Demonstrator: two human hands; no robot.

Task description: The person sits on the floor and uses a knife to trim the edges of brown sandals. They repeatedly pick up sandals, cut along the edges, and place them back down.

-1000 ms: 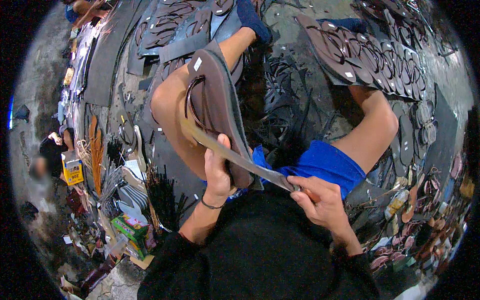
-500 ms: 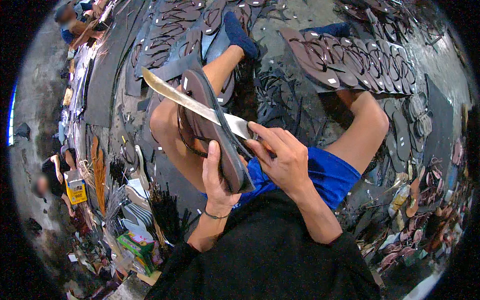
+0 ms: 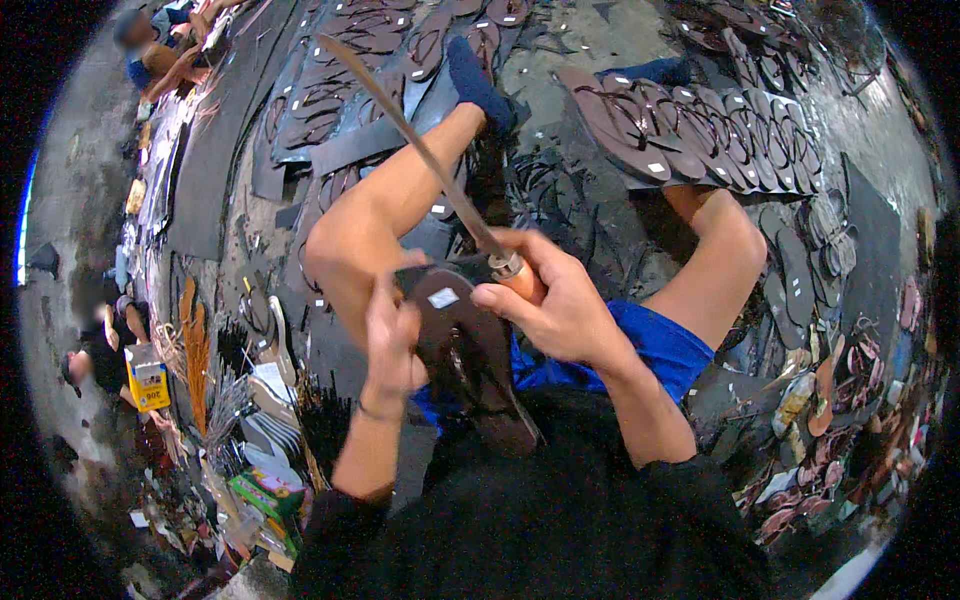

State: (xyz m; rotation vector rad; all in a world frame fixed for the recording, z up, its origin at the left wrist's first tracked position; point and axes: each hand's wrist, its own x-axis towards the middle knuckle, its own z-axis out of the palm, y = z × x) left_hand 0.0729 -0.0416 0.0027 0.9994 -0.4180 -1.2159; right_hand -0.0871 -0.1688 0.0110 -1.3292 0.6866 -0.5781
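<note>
While the right hand (image 3: 562,303) was wrapped around the wooden handle of a long knife (image 3: 430,160), the head view showed the blade slanting up and leftward across the bare left leg (image 3: 365,215), and that crossing looked like the chief hazard. How much air lay between steel and skin could not be told; a twist of the handle, or a knee lifted suddenly, could have brought the two together. The brown sandal (image 3: 472,350) was above the lap, its stickered end away from the body and its other end against the black shirt (image 3: 520,510). The left hand (image 3: 392,335) was at its left side, blurred, so whether the fingers were closed on it or loose could not be told; a weak hold there could have let the sandal swing or drop between the legs. The right thumb was close to the sandal's far end, beside the handle, and a grip divided between both things could have let the knife roll. Farther off, a row of finished-looking sandals (image 3: 610,125) lay on a dark sheet (image 3: 790,188), reaching its near edge on the floor; a kick from the right leg (image 3: 715,250), just beside that edge, might have knocked them askew.
</note>
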